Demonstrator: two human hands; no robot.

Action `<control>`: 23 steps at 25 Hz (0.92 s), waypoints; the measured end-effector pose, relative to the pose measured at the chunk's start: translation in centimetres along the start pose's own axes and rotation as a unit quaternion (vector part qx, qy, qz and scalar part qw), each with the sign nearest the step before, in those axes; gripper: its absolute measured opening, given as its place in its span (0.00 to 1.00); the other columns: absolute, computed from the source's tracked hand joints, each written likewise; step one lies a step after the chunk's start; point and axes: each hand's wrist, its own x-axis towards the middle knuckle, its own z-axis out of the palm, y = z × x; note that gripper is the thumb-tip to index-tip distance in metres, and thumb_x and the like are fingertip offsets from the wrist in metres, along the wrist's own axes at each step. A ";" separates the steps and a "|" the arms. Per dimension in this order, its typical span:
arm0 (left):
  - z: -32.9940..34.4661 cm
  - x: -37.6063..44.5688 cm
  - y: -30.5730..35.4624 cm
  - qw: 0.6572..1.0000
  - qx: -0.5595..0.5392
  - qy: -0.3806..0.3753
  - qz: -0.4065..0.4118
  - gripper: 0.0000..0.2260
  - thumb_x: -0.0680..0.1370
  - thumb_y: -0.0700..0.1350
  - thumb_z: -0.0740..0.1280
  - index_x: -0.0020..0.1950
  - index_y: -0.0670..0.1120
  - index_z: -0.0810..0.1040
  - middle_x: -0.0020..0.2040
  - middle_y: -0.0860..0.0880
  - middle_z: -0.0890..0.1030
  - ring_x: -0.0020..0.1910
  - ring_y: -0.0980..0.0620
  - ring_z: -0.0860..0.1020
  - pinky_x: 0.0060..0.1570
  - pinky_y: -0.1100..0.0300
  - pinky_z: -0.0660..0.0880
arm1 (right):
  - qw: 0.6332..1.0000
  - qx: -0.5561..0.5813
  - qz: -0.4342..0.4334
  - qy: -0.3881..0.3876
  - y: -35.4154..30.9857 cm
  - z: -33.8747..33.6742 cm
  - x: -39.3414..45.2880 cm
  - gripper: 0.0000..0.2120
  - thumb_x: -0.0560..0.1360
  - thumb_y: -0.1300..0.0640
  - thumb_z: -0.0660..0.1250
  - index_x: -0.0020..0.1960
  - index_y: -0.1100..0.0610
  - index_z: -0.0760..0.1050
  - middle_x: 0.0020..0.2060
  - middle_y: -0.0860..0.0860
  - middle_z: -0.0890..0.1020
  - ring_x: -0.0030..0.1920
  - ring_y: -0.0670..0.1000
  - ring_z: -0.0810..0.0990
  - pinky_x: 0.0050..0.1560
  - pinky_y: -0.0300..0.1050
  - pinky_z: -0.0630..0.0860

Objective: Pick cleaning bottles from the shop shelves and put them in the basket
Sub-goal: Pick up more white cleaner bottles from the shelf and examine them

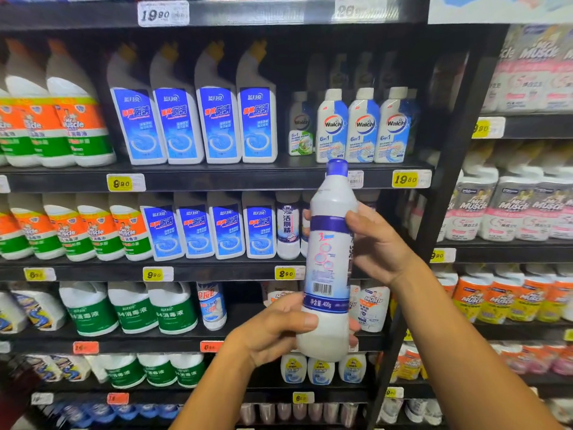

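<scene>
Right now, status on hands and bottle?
Left hand grips base, right hand grips upper body. White bottle with blue cap upright, off the shelves. Basket not in view.

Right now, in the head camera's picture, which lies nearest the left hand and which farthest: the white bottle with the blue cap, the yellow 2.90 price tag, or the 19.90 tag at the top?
1. White bottle, gripped by the left hand.
2. 2.90 tag, just above.
3. 19.90 tag, top shelf, upper left.
</scene>
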 end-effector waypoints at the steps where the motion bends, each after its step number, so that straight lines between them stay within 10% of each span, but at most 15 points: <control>1: -0.1 0.0 0.1 0.999 0.030 0.018 -0.004 0.32 0.68 0.49 0.76 0.68 0.37 0.72 0.61 0.36 0.79 0.59 0.39 0.79 0.63 0.46 0.74 | 0.999 -0.040 -0.005 0.024 -0.1 0.1 0.0 0.41 0.57 0.52 0.83 0.66 0.61 0.73 0.54 0.60 0.82 0.52 0.58 0.82 0.56 0.55 0.77; 9: -0.5 0.9 -0.7 0.960 0.156 0.226 0.048 0.24 0.66 0.52 0.78 0.61 0.52 0.80 0.57 0.51 0.85 0.58 0.54 0.82 0.57 0.59 0.76 | 0.956 -0.216 -0.040 0.195 0.2 2.0 0.7 0.31 0.60 0.51 0.79 0.61 0.54 0.74 0.48 0.50 0.86 0.43 0.44 0.85 0.36 0.36 0.78; 20: -1.1 0.9 -0.7 0.983 0.105 0.151 -0.003 0.21 0.68 0.57 0.76 0.58 0.52 0.81 0.50 0.48 0.85 0.44 0.48 0.85 0.31 0.57 0.80 | 0.940 -0.191 0.034 0.282 1.7 0.9 0.7 0.13 0.72 0.49 0.75 0.51 0.55 0.79 0.37 0.48 0.86 0.34 0.46 0.84 0.29 0.39 0.77; 23: -2.2 1.1 -1.0 0.981 0.134 0.138 0.009 0.22 0.68 0.55 0.77 0.60 0.54 0.80 0.55 0.50 0.85 0.53 0.50 0.84 0.47 0.53 0.82 | 0.945 -0.182 0.018 0.273 2.0 0.7 0.2 0.16 0.71 0.50 0.75 0.56 0.55 0.78 0.43 0.50 0.86 0.41 0.49 0.85 0.36 0.41 0.81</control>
